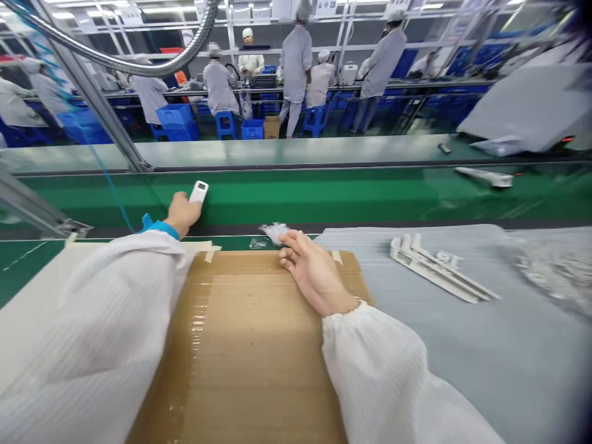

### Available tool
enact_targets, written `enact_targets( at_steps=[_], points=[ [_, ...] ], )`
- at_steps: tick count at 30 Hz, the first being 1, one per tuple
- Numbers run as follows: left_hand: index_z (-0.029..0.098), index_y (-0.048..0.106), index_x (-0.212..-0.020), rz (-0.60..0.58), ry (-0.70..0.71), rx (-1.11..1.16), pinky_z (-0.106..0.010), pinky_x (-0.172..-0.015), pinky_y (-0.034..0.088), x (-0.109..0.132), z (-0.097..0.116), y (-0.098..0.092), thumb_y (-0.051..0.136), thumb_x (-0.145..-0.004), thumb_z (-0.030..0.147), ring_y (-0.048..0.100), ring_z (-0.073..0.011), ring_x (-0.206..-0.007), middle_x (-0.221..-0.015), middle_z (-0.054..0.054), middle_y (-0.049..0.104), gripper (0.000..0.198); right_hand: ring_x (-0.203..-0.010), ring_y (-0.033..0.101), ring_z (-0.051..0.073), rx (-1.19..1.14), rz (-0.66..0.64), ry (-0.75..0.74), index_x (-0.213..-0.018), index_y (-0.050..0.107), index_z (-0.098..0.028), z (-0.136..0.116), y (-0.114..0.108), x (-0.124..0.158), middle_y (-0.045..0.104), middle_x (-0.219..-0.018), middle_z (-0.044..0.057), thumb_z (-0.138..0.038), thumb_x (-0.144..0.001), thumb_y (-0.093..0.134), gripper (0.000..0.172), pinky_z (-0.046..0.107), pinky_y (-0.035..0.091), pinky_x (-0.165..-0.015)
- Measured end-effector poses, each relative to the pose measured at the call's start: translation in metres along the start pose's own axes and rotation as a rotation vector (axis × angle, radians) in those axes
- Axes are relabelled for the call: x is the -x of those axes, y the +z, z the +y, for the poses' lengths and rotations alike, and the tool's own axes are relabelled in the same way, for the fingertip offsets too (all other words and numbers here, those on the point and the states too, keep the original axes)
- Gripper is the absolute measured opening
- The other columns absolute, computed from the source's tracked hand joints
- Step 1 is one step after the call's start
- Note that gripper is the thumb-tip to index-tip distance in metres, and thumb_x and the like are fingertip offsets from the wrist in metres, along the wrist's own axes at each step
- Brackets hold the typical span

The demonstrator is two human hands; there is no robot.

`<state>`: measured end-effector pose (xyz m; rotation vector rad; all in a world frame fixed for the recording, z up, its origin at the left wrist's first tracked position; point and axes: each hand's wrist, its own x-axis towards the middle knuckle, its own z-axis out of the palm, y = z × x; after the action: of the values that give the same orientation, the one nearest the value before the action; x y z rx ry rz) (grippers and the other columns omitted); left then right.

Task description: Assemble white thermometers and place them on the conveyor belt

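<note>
My left hand (184,214), with a blue band at the wrist, is closed around a small white device with a dark square window (199,192). It reaches out over the green conveyor belt (324,195). Above the far end of the cardboard sheet (263,357), my right hand (311,268) has its fingers loosely bent and apart, with nothing visible in them. Its fingertips are close to a small clump of clear plastic (275,232); whether they touch it I cannot tell. A second clear scrap (258,243) lies just left of that clump.
Long white plastic parts (439,271) lie on the grey sheet (416,345) to the right, near a clear bag of small pieces (555,265). Another white part (485,177) rests on the belt. A metal post (92,86) stands at left. People work at benches beyond.
</note>
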<state>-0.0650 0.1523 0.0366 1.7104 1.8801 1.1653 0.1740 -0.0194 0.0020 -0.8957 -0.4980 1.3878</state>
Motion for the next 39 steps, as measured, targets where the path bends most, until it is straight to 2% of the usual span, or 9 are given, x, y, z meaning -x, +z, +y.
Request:
enact_targets(
  at_steps=[2, 4, 9, 14, 18, 22, 31, 36, 39],
  points=[
    [0.010, 0.066, -0.090, 0.056, -0.062, -0.050, -0.057, -0.103, 0.040, 0.005, 0.005, -0.002, 0.063, -0.088, 0.045, 0.054, -0.0383, -0.135, -0.112, -0.013, 0.073, 0.035, -0.072, 0.062, 0.013, 0.006, 0.015, -0.019, -0.095, 0.069, -0.025, 0.000, 0.003, 0.000, 0.075, -0.104, 0.002, -0.050, -0.079, 0.081, 0.033, 0.029, 0.049, -0.070],
    [0.007, 0.065, -0.106, 0.051, -0.073, -0.063, -0.056, -0.106, 0.040, 0.022, 0.013, -0.004, 0.067, -0.085, 0.040, 0.053, -0.0384, -0.136, -0.128, -0.013, 0.068, 0.039, -0.072, 0.061, 0.012, 0.039, 0.028, -0.047, -0.095, 0.069, -0.025, -0.002, 0.004, -0.001, 0.075, -0.103, 0.002, -0.051, -0.078, 0.081, 0.034, 0.029, 0.049, -0.069],
    [0.019, 0.062, -0.119, -0.051, -0.041, -0.027, -0.052, -0.105, 0.049, 0.090, 0.031, -0.008, 0.063, -0.086, 0.036, 0.065, -0.0326, -0.115, -0.114, -0.006, 0.070, 0.038, -0.076, 0.063, 0.014, 0.318, 0.051, -0.211, -0.098, 0.069, -0.025, -0.034, -0.016, 0.005, 0.075, -0.101, 0.002, -0.048, -0.081, 0.077, 0.030, 0.031, 0.050, -0.074],
    [0.017, 0.062, -0.116, -0.006, -0.002, -0.063, -0.054, -0.106, 0.051, 0.137, 0.018, -0.001, 0.057, -0.084, 0.038, 0.066, -0.0339, -0.111, -0.120, -0.014, 0.066, 0.039, -0.082, 0.067, 0.020, 1.117, 0.327, -0.420, -0.101, 0.072, -0.026, -0.116, -0.110, 0.020, 0.076, -0.100, 0.004, -0.051, -0.086, 0.064, 0.031, 0.037, 0.052, -0.079],
    [0.017, 0.062, -0.110, 0.000, 0.109, -0.106, -0.052, -0.107, 0.050, 0.145, 0.006, 0.007, 0.053, -0.083, 0.039, 0.064, -0.0339, -0.110, -0.113, -0.016, 0.066, 0.036, -0.081, 0.065, 0.027, 1.377, 0.532, -0.395, -0.081, 0.070, -0.024, -0.183, -0.192, 0.024, 0.075, -0.092, 0.011, -0.032, -0.075, 0.070, 0.010, 0.046, 0.047, -0.085],
    [0.017, 0.062, -0.111, -0.018, 0.125, -0.094, -0.049, -0.105, 0.051, 0.142, 0.001, 0.009, 0.053, -0.084, 0.040, 0.065, -0.0320, -0.107, -0.112, -0.015, 0.066, 0.037, -0.077, 0.065, 0.027, 1.539, 0.485, -0.274, -0.065, 0.068, -0.025, -0.203, -0.233, 0.022, 0.075, -0.078, 0.010, -0.024, -0.066, 0.076, 0.008, 0.042, 0.047, -0.082],
    [0.012, 0.066, -0.112, 0.002, 0.128, -0.068, -0.046, -0.101, 0.054, 0.136, -0.013, 0.021, 0.049, -0.082, 0.040, 0.067, -0.0296, -0.099, -0.113, -0.016, 0.067, 0.045, -0.073, 0.068, 0.022, 1.711, 0.498, -0.170, -0.069, 0.067, -0.024, -0.198, -0.247, 0.009, 0.077, -0.077, 0.004, -0.031, -0.072, 0.071, 0.009, 0.032, 0.049, -0.070],
    [0.012, 0.067, -0.114, -0.008, 0.119, -0.067, -0.045, -0.099, 0.055, 0.136, -0.012, 0.021, 0.047, -0.084, 0.041, 0.068, -0.0297, -0.100, -0.116, -0.017, 0.067, 0.046, -0.083, 0.071, 0.025, 1.727, 0.528, -0.274, -0.080, 0.066, -0.021, -0.201, -0.232, 0.020, 0.076, -0.086, 0.009, -0.039, -0.080, 0.063, 0.018, 0.033, 0.051, -0.075],
    [0.011, 0.067, -0.114, -0.017, 0.118, -0.063, -0.045, -0.099, 0.055, 0.135, -0.011, 0.022, 0.046, -0.084, 0.041, 0.068, -0.0296, -0.099, -0.116, -0.017, 0.067, 0.047, -0.083, 0.072, 0.023, 1.744, 0.384, -0.298, -0.089, 0.069, -0.021, -0.190, -0.217, 0.038, 0.077, -0.089, 0.007, -0.042, -0.084, 0.060, 0.023, 0.032, 0.053, -0.075]
  ],
)
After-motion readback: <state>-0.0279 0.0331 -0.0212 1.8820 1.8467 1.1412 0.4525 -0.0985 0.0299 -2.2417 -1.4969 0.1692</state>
